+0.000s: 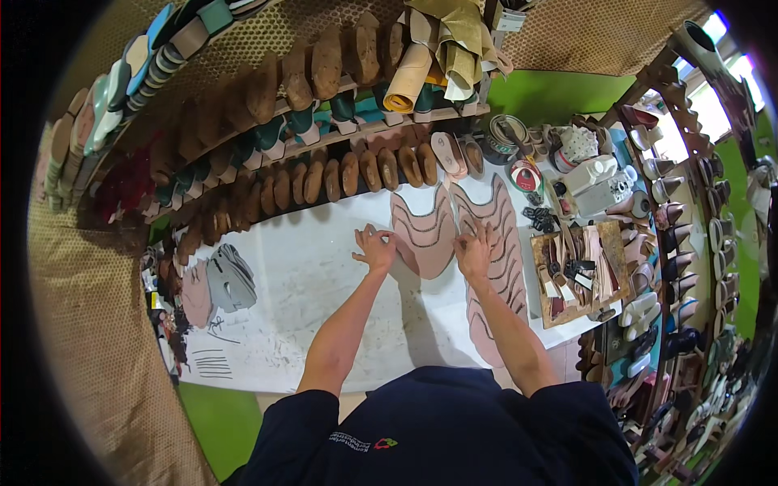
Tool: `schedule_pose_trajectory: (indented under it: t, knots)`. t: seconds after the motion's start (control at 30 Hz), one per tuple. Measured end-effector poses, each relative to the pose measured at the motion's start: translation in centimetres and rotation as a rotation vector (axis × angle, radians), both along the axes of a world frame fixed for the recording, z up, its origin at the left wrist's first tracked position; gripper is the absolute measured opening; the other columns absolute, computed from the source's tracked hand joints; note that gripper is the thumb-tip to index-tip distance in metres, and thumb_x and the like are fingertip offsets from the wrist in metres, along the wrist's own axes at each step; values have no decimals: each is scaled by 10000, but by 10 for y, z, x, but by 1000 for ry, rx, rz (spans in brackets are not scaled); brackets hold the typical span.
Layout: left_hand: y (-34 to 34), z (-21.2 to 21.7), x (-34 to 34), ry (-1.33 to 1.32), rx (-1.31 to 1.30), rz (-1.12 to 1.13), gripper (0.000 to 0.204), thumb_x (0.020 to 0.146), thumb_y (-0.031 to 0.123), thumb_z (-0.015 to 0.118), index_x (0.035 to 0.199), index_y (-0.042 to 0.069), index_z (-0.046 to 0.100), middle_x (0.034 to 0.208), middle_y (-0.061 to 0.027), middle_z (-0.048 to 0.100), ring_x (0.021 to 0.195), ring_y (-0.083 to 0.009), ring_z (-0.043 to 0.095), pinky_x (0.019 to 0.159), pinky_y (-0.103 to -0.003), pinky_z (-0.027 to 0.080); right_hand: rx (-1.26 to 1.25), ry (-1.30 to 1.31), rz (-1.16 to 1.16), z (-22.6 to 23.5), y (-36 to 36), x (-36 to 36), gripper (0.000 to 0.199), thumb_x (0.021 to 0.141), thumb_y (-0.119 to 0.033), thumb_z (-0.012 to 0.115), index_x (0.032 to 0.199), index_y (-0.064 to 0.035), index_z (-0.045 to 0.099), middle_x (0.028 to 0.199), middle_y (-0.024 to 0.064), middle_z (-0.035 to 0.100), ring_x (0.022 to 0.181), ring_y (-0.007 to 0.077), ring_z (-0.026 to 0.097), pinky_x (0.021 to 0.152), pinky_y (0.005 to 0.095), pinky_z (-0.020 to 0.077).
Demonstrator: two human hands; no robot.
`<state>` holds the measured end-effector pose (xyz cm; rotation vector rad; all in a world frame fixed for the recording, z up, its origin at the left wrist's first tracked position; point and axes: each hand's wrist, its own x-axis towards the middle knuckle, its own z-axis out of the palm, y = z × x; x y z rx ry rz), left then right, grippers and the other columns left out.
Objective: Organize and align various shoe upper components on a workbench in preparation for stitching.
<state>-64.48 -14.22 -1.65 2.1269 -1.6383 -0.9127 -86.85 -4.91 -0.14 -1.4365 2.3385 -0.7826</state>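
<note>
White workbench (308, 283) below shelves of shoe lasts (324, 174), left hand (374, 247) fingers pinched at edge of pink wavy leather piece (425, 231) at frame centre, right hand (475, 249) spread flat on neighbouring stitched piece (502, 243)

Both hands on pink leather pieces (428, 235)

A shoemaking workshop — shelves of wooden shoe lasts (324, 174), rolled leather (409, 77), and finished shoes (677, 243) on racks.

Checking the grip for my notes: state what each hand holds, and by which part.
Neither hand lifts anything. The left hand pinches at the left edge of a pink wavy-stitched leather piece lying flat on the table; the right hand presses a second such piece.
</note>
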Motion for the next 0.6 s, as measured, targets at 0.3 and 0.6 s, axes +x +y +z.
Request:
schedule_pose_trajectory:
  t: [0.3, 0.6]
  knots:
    - [-1, -2, -3, -26, 30, -7, 85, 895, 316, 770, 945, 264, 815, 1713, -96, 329, 1632, -396, 75, 1135, -866, 40, 58, 39, -3, 2, 1, 0, 192, 871, -253, 784, 1020, -134, 811, 1598, 112, 492, 1544, 409, 321, 1253, 690, 73]
    - [40, 1, 6, -266, -409, -382, 474, 955, 374, 721, 1396, 221, 636, 1727, -87, 296, 1631, -372, 91, 1117, -852, 47, -62, 266, 312, 10, 23, 23, 296, 936, -262, 713, 1202, -134, 744, 1520, 87, 532, 1496, 356, 396, 1230, 720, 122]
